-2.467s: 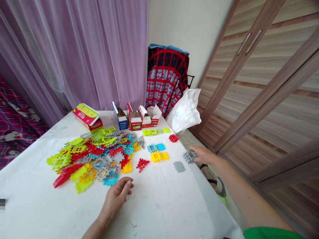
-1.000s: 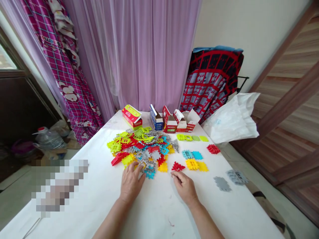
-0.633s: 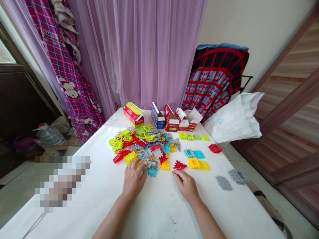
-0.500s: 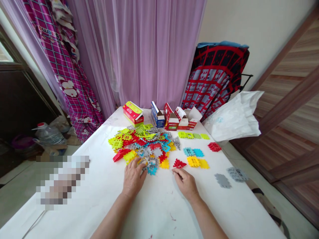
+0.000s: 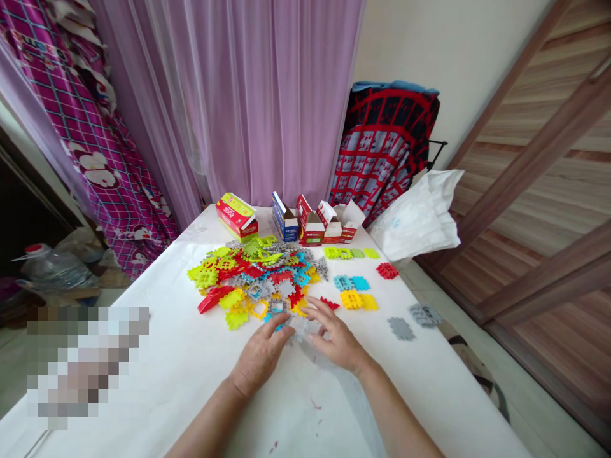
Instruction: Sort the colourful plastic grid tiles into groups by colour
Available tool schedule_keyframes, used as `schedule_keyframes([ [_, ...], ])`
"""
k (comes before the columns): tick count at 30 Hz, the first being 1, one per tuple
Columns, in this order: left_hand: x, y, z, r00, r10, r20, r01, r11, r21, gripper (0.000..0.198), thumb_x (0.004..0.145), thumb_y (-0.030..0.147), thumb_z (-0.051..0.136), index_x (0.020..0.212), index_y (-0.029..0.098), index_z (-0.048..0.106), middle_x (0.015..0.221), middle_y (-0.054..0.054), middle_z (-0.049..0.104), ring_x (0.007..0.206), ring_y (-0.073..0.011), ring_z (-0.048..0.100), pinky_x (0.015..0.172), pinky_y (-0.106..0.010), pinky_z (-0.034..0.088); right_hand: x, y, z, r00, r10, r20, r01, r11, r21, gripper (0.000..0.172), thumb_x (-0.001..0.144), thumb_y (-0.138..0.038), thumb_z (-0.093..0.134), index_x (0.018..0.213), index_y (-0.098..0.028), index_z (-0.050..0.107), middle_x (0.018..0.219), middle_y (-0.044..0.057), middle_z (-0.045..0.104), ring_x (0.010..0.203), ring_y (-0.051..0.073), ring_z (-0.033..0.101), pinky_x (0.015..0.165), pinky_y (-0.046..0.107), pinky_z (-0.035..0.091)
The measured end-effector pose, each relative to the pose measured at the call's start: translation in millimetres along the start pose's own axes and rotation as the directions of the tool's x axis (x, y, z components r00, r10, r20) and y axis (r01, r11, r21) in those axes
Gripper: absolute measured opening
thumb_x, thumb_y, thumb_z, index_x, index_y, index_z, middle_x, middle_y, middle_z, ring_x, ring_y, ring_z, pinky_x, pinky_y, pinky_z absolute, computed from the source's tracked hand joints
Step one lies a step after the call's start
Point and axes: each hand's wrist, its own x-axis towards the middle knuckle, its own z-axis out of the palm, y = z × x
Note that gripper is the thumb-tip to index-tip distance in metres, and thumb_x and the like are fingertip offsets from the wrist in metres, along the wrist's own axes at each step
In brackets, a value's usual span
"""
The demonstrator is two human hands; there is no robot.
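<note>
A grey interlocking plastic piece (image 5: 299,328), smeared by motion, is between my two hands at the near edge of the pile. My left hand (image 5: 263,353) pinches its left side between thumb and fingers. Around its right side, my right hand (image 5: 335,337) has its thumb and fingers apart; whether they touch it I cannot tell. Just beyond lies the heap of notched plastic pieces (image 5: 286,287) in red, yellow, green, blue and grey. A red triangular piece (image 5: 329,303) shows partly behind my right fingers.
Sorted pieces lie to the right: green ones (image 5: 351,253), blue ones (image 5: 352,283), yellow ones (image 5: 358,300), a red one (image 5: 387,271) and grey ones (image 5: 401,329). Small boxes (image 5: 285,219) line the back. A white bag (image 5: 415,219) stands at the right edge.
My left hand has drawn back from the pile to the right, now with a grey piece. My right hand has moved in toward it and spread its fingers. The view has turned right.
</note>
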Motion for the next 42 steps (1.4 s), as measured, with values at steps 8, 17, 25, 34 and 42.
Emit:
schedule_keyframes([
  [8, 0.7, 13.0, 0.4, 0.998, 0.066, 0.018, -0.063, 0.99, -0.13, 0.037, 0.09, 0.008, 0.039, 0.114, 0.027, 0.061, 0.129, -0.009, 0.057, 0.113, -0.0173, 0.06, 0.09, -0.03, 0.053, 1.7, -14.5, -24.4, 0.958, 0.082, 0.273, -0.113, 0.988, 0.101, 0.039, 0.07, -0.013, 0.064, 0.106, -0.026, 0.069, 0.132, 0.006, 0.057, 0.11, 0.022, 0.059, 0.071, 0.027, 0.054],
  [17, 4.0, 27.1, 11.9, 0.939, -0.328, 0.104, 0.315, 0.697, -0.644, 0.038, 0.092, 0.038, 0.045, 0.128, 0.024, 0.048, 0.109, -0.009, 0.06, 0.086, -0.0168, 0.065, 0.071, -0.032, 0.058, -13.8, -2.3, -12.1, 0.982, 0.184, 0.029, -0.187, 0.974, 0.131, 0.036, 0.065, -0.02, 0.07, 0.099, -0.023, 0.059, 0.105, 0.003, 0.057, 0.083, 0.014, 0.057, 0.06, 0.022, 0.047],
  [25, 26.9, 51.7, 15.0, 0.645, -0.576, 0.502, 0.648, 0.064, -0.759, 0.055, 0.065, 0.055, 0.073, 0.103, 0.019, 0.055, 0.068, 0.004, 0.062, 0.053, -0.0098, 0.06, 0.045, -0.018, 0.047, -34.0, -5.2, 22.5, 0.921, 0.106, -0.375, -0.173, 0.973, -0.151, 0.051, 0.067, -0.022, 0.069, 0.115, -0.023, 0.051, 0.103, 0.005, 0.056, 0.075, 0.014, 0.056, 0.067, 0.028, 0.05],
  [34, 35.7, 38.9, 18.2, 0.682, -0.517, 0.517, 0.682, 0.194, -0.705, 0.049, 0.067, 0.05, 0.067, 0.102, 0.016, 0.061, 0.057, 0.007, 0.054, 0.041, -0.0067, 0.049, 0.036, -0.018, 0.041, -36.9, -21.7, -25.0, 0.999, 0.039, -0.012, -0.04, 0.899, -0.436, 0.055, 0.08, -0.021, 0.061, 0.133, -0.027, 0.047, 0.128, 0.008, 0.051, 0.115, 0.022, 0.053, 0.098, 0.038, 0.046],
  [42, 36.2, 41.8, 22.0, 0.731, -0.46, 0.504, 0.667, 0.324, -0.671, 0.045, 0.069, 0.044, 0.063, 0.105, 0.017, 0.064, 0.063, 0.006, 0.055, 0.044, -0.007, 0.052, 0.036, -0.018, 0.042, -22.9, -32.1, -38.8, 0.96, 0.138, 0.245, 0.046, 0.783, -0.62, 0.054, 0.075, -0.021, 0.068, 0.126, -0.028, 0.052, 0.131, 0.007, 0.05, 0.117, 0.025, 0.05, 0.098, 0.038, 0.044],
])
